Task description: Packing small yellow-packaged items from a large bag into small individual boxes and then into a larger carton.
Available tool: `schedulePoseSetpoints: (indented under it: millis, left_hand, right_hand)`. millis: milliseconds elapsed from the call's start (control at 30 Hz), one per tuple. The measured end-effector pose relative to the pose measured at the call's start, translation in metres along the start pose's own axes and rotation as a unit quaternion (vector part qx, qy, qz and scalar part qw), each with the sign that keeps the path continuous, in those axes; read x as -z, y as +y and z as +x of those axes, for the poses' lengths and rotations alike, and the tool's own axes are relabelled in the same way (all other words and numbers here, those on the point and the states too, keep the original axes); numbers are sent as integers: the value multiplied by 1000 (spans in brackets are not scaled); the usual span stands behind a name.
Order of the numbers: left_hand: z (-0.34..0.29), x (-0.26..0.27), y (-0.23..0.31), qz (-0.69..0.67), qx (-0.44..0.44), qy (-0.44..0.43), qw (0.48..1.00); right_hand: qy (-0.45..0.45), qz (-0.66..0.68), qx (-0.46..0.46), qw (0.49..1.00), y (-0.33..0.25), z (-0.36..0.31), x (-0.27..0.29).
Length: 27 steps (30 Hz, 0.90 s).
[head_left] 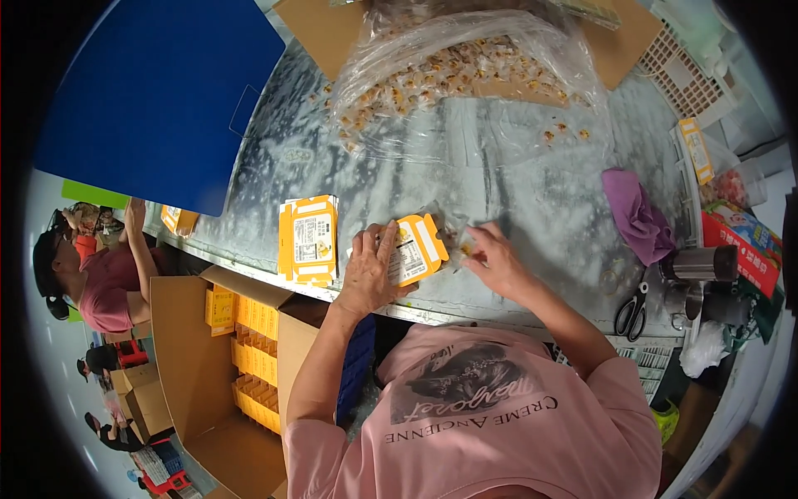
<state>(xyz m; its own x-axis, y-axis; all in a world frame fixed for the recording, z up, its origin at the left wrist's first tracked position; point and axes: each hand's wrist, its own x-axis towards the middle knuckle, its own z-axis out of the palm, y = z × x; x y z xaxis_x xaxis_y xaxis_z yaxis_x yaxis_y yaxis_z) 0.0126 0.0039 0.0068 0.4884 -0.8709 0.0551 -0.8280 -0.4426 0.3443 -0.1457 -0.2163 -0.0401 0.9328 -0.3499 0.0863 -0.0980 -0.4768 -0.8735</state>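
Note:
My left hand (366,270) is wrapped round a small yellow and white carton (409,256) near the table's front edge. The carton's flap end points right, toward my right hand (505,268). Between the fingertips of that hand is a small clear-wrapped piece (466,249), just off the flaps. More clear wrapping shows behind the carton, though its contents are hard to make out. A stack of flat yellow and white cartons (312,239) lies left of my left hand. Farther back, a large clear plastic bag (465,133) spreads over many small wrapped pieces (432,79).
Below the table's left edge stands an open cardboard box (179,366) with rows of yellow cartons (256,358). A large blue panel (158,91) covers the far left. Rightward lie a purple cloth (638,218) and black-handled scissors (631,316). Another person (116,287) works at left.

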Motion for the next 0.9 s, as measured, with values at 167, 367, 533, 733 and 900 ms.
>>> schedulePoseSetpoints:
  millis: [167,367,533,733,900]
  left_hand:
    - [-2,-1,0,1,4,-4,1000]
    - [-4,2,2,7,10,-4,1000]
    - [-2,2,3,12,5,1,1000]
    - [0,-2,8,-7,16,14,1000]
    - [0,-1,12,-11,27,25,999]
  right_hand:
    - [-49,83,-13,995,-4,21,-26]
    - [6,62,-26,998,3,46,-23]
    - [-60,-72,64,993,-11,80,-3]
    - [-135,-114,71,982,6,65,-20]
    - [-73,182,-69,978,-2,51,-23]
